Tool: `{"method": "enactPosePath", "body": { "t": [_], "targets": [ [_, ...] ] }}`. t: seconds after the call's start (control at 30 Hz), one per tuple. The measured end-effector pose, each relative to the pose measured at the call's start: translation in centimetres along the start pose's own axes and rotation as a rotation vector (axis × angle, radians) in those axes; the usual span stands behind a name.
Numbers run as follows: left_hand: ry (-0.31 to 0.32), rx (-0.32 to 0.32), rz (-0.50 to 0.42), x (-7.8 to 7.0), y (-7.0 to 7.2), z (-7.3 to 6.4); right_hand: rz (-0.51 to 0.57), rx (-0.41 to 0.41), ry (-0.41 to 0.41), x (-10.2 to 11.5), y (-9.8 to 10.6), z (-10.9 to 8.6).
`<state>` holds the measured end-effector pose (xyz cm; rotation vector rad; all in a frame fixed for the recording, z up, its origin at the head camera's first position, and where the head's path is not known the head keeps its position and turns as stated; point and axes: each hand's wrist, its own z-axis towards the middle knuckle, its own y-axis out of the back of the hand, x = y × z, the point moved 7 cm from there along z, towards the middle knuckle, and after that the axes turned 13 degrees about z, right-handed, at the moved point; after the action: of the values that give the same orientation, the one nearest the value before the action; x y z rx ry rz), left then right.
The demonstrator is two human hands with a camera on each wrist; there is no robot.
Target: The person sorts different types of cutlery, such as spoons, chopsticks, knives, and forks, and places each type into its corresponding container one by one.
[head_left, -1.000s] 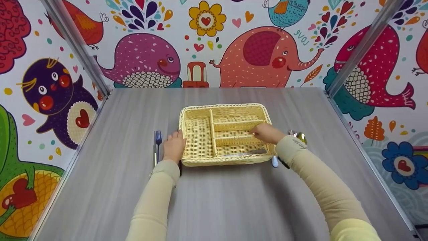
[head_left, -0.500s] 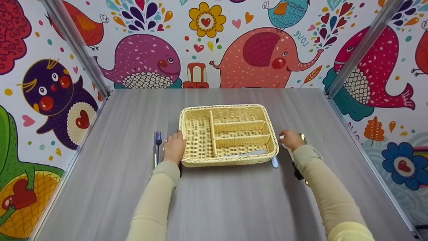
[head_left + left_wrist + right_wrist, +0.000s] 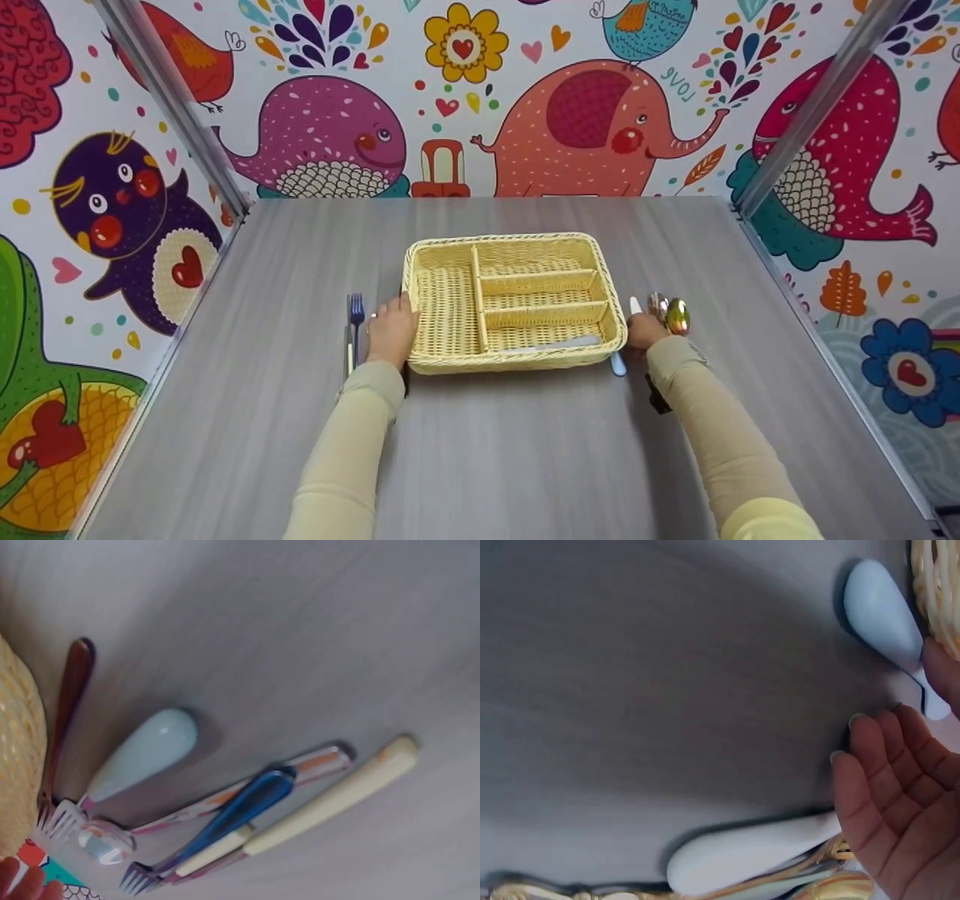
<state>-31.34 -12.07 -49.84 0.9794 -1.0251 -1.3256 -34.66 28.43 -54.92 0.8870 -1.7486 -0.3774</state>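
A wicker basket (image 3: 442, 364) with several compartments stands mid-table; a grey blade (image 3: 577, 342) lies in its front compartment. My left hand (image 3: 391, 331) rests against the basket's left wall; its fingertips (image 3: 30, 885) show at the corner of the left wrist view. My right hand (image 3: 645, 331) is low beside the right wall, holding nothing. In the right wrist view its fingers bend loosely, and the thumb (image 3: 943, 675) overlaps a pale-blue handled utensil (image 3: 881, 611). A white handle (image 3: 742, 855) lies below the fingers. Gold (image 3: 679, 316) and silver (image 3: 657, 304) spoons lie just beyond the hand.
Left of the basket lie a blue fork (image 3: 236, 814), a cream-handled piece (image 3: 337, 799), a brown fork (image 3: 71, 690), a light-blue handled fork (image 3: 146, 754) and a spoon (image 3: 106, 841). Patterned panels (image 3: 570, 127) border the grey table (image 3: 480, 450).
My right hand has left the basket's compartments, passed over the cutlery on the right, and come down close to the basket's right wall. The left hand and basket have stayed put.
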Motion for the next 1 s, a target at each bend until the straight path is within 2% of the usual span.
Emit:
{"method": "enactPosePath", "body": {
  "t": [0.2,0.4,0.67,0.8,1.0],
  "targets": [
    [-0.004,-0.024,0.021,-0.1,0.3,-0.1,0.067,0.026,-0.113,-0.7,-0.4,0.1],
    [0.01,0.013,-0.003,-0.1,0.1,-0.1,0.088,0.064,-0.185,-1.1,-0.3,-0.3],
    [0.009,0.052,-0.014,-0.1,0.1,-0.1,0.058,0.052,-0.172,-1.0,0.3,-0.7],
    [0.008,0.037,-0.003,-0.1,0.2,-0.1,0.072,0.033,-0.156,-1.1,0.9,-0.6],
    [0.001,-0.02,0.003,-0.1,0.3,-0.1,0.002,-0.037,-0.072,-0.4,2.8,-0.4]
  ]
}}
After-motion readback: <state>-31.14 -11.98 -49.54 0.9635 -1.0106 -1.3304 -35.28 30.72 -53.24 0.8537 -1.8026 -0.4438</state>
